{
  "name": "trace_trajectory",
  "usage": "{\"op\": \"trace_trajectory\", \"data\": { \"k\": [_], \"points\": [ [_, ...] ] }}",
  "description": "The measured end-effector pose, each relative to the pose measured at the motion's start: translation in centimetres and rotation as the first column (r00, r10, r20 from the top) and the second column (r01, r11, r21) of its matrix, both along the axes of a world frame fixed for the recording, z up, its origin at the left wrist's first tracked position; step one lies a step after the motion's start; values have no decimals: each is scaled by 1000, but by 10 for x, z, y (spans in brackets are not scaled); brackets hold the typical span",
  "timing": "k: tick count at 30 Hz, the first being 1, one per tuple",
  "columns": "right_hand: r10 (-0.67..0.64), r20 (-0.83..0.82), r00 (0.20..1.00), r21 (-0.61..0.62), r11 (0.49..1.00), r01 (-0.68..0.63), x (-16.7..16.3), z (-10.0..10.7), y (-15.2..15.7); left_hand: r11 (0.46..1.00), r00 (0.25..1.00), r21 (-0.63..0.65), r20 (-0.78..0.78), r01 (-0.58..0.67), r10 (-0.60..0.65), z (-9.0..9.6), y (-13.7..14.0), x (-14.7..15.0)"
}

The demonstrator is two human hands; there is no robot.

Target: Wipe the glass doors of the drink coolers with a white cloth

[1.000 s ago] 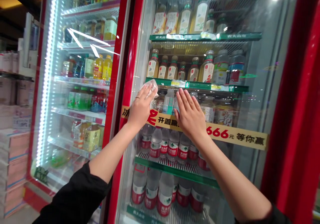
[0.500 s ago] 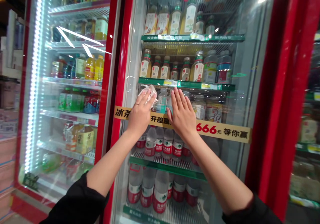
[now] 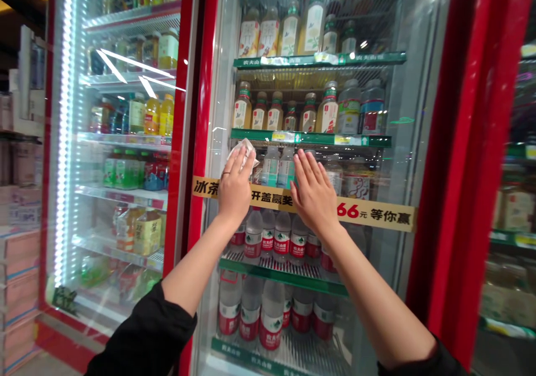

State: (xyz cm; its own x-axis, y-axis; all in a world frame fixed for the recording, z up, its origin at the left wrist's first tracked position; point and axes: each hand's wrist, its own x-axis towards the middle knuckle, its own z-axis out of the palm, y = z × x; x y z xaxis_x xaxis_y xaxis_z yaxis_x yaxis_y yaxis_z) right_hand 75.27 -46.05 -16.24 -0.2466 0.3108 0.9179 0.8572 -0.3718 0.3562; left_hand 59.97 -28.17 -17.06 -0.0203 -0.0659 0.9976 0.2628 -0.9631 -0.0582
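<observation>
My left hand (image 3: 235, 189) presses a crumpled white tissue (image 3: 244, 150) against the glass door (image 3: 301, 99) of a red-framed drinks fridge. Its fingers lie over the tissue, pointing up, and a thin ring shows on one of them. To the right, my right hand (image 3: 313, 194) lies flat on the same glass with fingers stretched out and nothing in it. A tan sticker strip (image 3: 272, 198) with black and red lettering runs across the door; both hands cover parts of it.
Behind the glass, shelves carry juice bottles (image 3: 312, 27) and red-labelled water bottles (image 3: 272, 314). A second lit fridge (image 3: 125, 189) with drinks stands on the left, beside stacked pink boxes (image 3: 20, 275). Another red frame (image 3: 486, 141) rises on the right.
My left hand and the tissue have shifted slightly left over the glass. My right hand has slid a little to the right, so the hands are farther apart and more sticker lettering shows.
</observation>
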Motion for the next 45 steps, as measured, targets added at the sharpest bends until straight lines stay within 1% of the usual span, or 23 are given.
{"op": "trace_trajectory", "data": {
  "k": [3,5,7,8,10,12,14,15,17,19,21,23,26,28,29,31,33,35,37,39,41,43,45],
  "points": [
    [10,11,1000,-16,1000,-9,1,0,-1,998,1000,69,-15,-5,6,17,4,5],
    [15,20,1000,-18,1000,-15,4,0,-4,998,1000,64,25,-2,1,33,14,3],
    [18,24,1000,5,1000,-18,9,1,-9,1000,995,28,98,1,-4,43,25,-1],
    [19,23,1000,25,999,-20,12,2,-12,1000,991,11,131,4,-5,43,28,-3],
    [18,18,1000,51,999,-19,17,2,-18,1000,986,0,165,11,-11,35,25,-1],
    [10,18,1000,50,999,-11,20,3,-22,1000,988,19,152,15,-18,22,13,6],
    [-8,26,1000,47,999,7,21,3,-23,998,995,62,92,20,-25,14,-4,18],
    [-18,29,999,51,999,16,21,2,-23,996,998,83,60,27,-32,15,-11,24],
    [-33,34,999,53,998,31,20,1,-22,994,998,100,15,53,-55,24,-19,32],
    [-43,32,999,38,998,41,20,0,-23,992,995,79,2,99,-100,38,-17,33],
    [-47,24,999,19,999,47,21,-2,-24,988,989,38,21,149,-150,47,-9,29],
    [-50,15,999,7,999,50,22,-4,-26,984,982,-5,64,176,-175,43,-2,23],
    [-61,8,998,15,998,61,21,-6,-25,991,987,-34,92,133,-129,17,-8,20],
    [-74,13,997,27,997,73,21,-7,-24,998,998,-7,30,64,-63,0,-23,24],
    [-78,18,997,32,997,77,21,-7,-23,999,999,25,-13,37,-36,-4,-31,27],
    [-82,30,996,36,996,80,21,-7,-23,996,996,85,-88,5,2,0,-43,31],
    [-80,37,996,39,996,79,22,-7,-23,994,992,106,-124,-7,21,15,-48,32],
    [-78,37,996,32,997,77,23,-6,-25,997,993,77,-114,-21,30,32,-46,28],
    [-79,34,996,12,997,78,25,-5,-27,999,996,24,-76,-45,47,41,-40,22],
    [-85,32,996,-14,996,85,25,-5,-29,997,996,-22,-42,-76,75,37,-37,17],
    [-91,30,995,-31,995,92,25,-4,-30,995,994,-30,-40,-100,99,24,-40,17],
    [-96,29,995,-28,995,97,25,-5,-29,995,992,-1,-73,-102,101,10,-48,21],
    [-100,31,995,-13,995,100,24,-5,-27,995,989,39,-117,-87,91,4,-58,28]
  ]
}}
